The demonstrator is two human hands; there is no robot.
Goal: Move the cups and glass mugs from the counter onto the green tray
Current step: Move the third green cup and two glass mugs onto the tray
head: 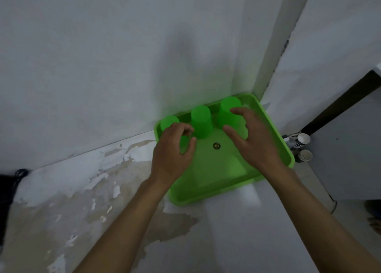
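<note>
Counter [68, 210] of pale, worn surface with peeling, flaked patches, set against a grey-white wall [92, 56] and running into a corner at the right. Green tray [216, 190], square with a raised rim, sits on the counter in that corner, its far edge close to the wall. Three green cups stand upside down in a row along the tray's far side: left cup [169, 121], middle cup [201, 121], right cup [229, 111]. A small dark round mark [216, 146] lies on the tray floor. Two paper cups [303, 139] lie beyond the tray's right rim. Left hand [173, 155] curls loosely beside the left cup, fingers partly bent, grasping nothing. Right hand [253, 140], blurred, spreads its fingers at the right cup; whether it clasps the cup cannot be told.
</note>
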